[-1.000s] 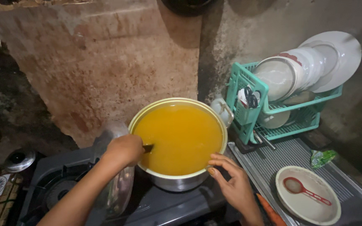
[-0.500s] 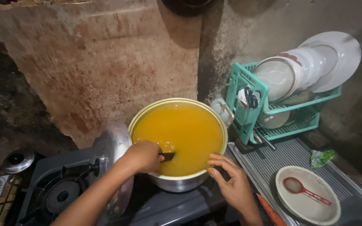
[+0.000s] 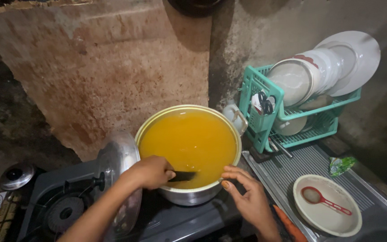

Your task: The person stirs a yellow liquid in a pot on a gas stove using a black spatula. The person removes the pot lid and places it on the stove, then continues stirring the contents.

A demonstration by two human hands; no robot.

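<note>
A large metal pot (image 3: 189, 196) full of yellow-orange liquid (image 3: 189, 141) stands on a dark gas stove (image 3: 189, 222). My left hand (image 3: 148, 172) grips the dark handle of a utensil (image 3: 182, 176) whose far end dips into the liquid at the near rim. My right hand (image 3: 247, 199) rests with spread fingers against the pot's right near rim, holding nothing. The pot's metal lid (image 3: 117, 157) leans upright by the left burner (image 3: 63, 213).
A teal dish rack (image 3: 265, 123) with white plates and bowls stands at the right, against the wall. A white bowl (image 3: 328, 213) holding a red spoon sits on a ribbed metal tray (image 3: 301, 163). An orange carrot (image 3: 287, 224) lies near my right wrist. A small metal lid (image 3: 16, 175) sits far left.
My left hand has moved from the pot's left rim to the right along the near rim, with the utensil. The right hand stays at the pot's right edge.
</note>
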